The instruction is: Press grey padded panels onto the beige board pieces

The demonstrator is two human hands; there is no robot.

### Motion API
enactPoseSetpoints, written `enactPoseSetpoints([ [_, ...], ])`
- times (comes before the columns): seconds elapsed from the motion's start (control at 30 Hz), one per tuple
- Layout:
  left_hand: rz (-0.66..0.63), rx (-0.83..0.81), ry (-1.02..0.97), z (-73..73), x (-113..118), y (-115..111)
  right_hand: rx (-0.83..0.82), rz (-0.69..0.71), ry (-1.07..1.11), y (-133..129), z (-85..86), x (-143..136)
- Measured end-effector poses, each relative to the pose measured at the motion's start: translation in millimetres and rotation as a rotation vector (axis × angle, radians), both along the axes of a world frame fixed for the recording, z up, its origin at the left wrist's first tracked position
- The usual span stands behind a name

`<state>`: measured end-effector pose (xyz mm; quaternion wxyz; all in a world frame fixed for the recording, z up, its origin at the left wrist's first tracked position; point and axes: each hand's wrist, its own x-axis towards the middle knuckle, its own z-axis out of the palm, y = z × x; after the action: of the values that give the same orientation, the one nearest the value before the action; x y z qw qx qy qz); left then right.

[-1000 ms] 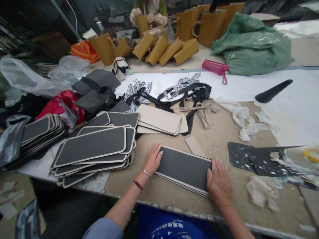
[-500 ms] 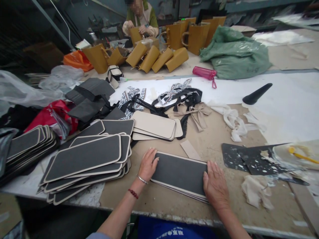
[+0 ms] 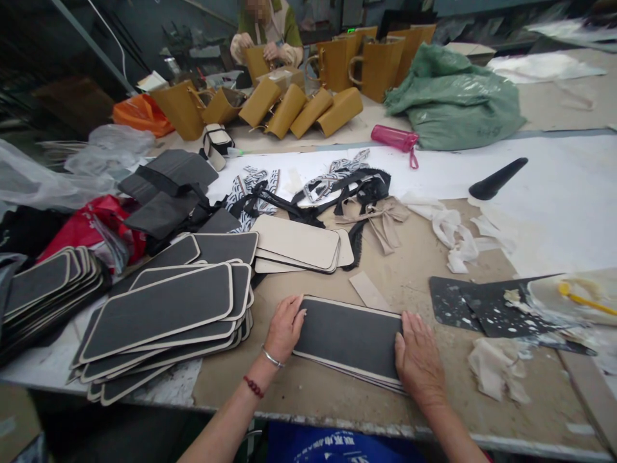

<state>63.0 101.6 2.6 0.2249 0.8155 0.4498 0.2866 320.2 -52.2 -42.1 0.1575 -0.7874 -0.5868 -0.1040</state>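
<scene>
A short stack of dark grey, beige-edged rectangular panels (image 3: 349,339) lies on the brown board near the table's front edge. My left hand (image 3: 286,326) grips its left end, thumb on the top panel and fingers along the edge. At the right end, my right hand (image 3: 420,357) holds the stack with thumb on top and fingers running along the side. Left of my hands sits a bigger, uneven pile of similar panels (image 3: 159,313). Beyond them lie several pieces with their beige side up (image 3: 296,239). A narrow beige strip (image 3: 369,291) rests just behind the held stack.
Glue-spattered black sheets (image 3: 496,308) and a yellow-handled tool (image 3: 585,299) lie to the right. Fabric scraps (image 3: 337,186), a black horn-shaped object (image 3: 497,180) and a pink pouch (image 3: 394,137) are farther back. Mustard bags (image 3: 340,112) stand before another person (image 3: 270,32).
My left fingers have drawn in slightly at the stack's left end. My right hand and the stack stay nearly in place. The view has shifted a little.
</scene>
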Motion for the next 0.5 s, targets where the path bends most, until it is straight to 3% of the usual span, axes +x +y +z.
enactPoseSetpoints([
  [0.27, 0.193, -0.414, -0.133, 2.8, -5, -13, -0.008, 0.003, 0.005, 0, 2.5, 0],
  [0.5, 0.248, -0.362, -0.178, 6.2, -3, -17, -0.025, -0.005, 0.042, 0, -0.1, 2],
])
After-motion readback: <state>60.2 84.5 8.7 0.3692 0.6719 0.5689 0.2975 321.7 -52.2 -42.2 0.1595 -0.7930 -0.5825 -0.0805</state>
